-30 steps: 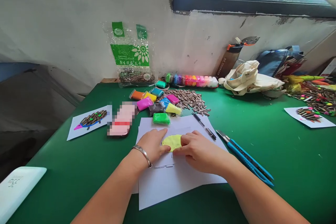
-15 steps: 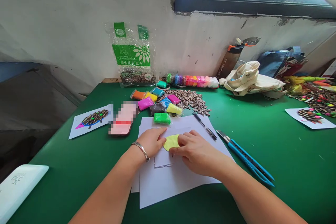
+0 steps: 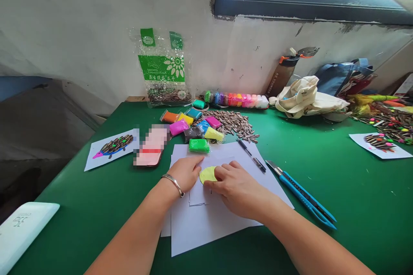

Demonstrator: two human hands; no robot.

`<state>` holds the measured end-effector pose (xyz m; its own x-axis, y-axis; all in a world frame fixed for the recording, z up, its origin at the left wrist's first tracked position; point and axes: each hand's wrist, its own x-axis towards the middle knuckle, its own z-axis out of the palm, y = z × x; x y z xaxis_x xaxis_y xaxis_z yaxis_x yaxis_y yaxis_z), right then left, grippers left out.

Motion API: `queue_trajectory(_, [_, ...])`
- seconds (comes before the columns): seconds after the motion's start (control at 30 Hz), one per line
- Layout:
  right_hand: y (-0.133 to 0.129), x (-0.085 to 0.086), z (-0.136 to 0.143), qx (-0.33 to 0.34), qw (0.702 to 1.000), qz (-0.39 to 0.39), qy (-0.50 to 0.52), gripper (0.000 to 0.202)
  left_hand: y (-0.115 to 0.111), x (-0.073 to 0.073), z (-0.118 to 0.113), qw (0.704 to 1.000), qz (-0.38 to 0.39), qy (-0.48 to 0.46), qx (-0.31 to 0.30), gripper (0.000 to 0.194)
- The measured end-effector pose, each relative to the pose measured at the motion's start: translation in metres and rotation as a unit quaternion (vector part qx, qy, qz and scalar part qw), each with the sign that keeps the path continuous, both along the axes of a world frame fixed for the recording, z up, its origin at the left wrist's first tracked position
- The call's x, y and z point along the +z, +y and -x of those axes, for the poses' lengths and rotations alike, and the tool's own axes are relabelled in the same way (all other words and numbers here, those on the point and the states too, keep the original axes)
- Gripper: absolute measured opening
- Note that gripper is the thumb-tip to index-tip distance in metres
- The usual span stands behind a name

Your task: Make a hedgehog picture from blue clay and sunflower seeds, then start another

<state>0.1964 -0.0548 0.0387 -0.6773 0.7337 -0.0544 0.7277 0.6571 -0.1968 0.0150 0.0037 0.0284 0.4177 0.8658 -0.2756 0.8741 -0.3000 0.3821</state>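
Observation:
A flat, rounded piece of pale yellow modelling clay [image 3: 207, 175] lies on a small sheet of white paper [image 3: 197, 197], over larger white sheets [image 3: 206, 236]. My right hand [image 3: 237, 187] has its fingers curled, with thumb and fingertips pressed at the clay's right side and hiding part of it. Flat on the paper to the left rests my left hand [image 3: 184, 175], its index finger stretched out and its thumb close beside the clay. A silver bracelet [image 3: 174, 182] circles the left wrist.
Behind the paper lie small packs of coloured clay [image 3: 198, 145] and loose sunflower seeds [image 3: 237, 122]. A pen [image 3: 251, 154] and a blue utility knife [image 3: 303, 195] lie to the right. Seed hedgehog pictures [image 3: 112, 148] and a pink phone [image 3: 151, 146] are also on the green table [image 3: 106, 219].
My right hand has shifted slightly left over the clay, and the clay's visible part sits a little further left. The left hand has barely moved.

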Motion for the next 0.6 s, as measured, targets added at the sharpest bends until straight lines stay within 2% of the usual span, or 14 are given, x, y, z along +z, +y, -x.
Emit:
queue_trajectory(0.17, [-0.001, 0.002, 0.001, -0.004, 1.0, 0.005, -0.004, 0.032, 0.0, -0.001, 0.001, 1.0, 0.002, -0.011, 0.005, 0.041])
queue_trajectory(0.3, [0.003, 0.002, 0.007, -0.036, 0.999, -0.009, 0.005, 0.033, 0.0, 0.0, 0.0, 1.0, 0.003, -0.013, 0.008, 0.04])
queue_trajectory(0.4, [0.007, 0.0, 0.014, -0.055, 0.998, -0.025, -0.002, 0.027, 0.0, 0.0, 0.0, 1.0, 0.002, -0.014, 0.007, 0.04])
queue_trajectory(0.6, [0.013, -0.005, 0.019, -0.046, 0.998, -0.033, -0.007, 0.018, 0.0, -0.002, 0.0, 1.0, -0.004, -0.014, -0.004, 0.04])
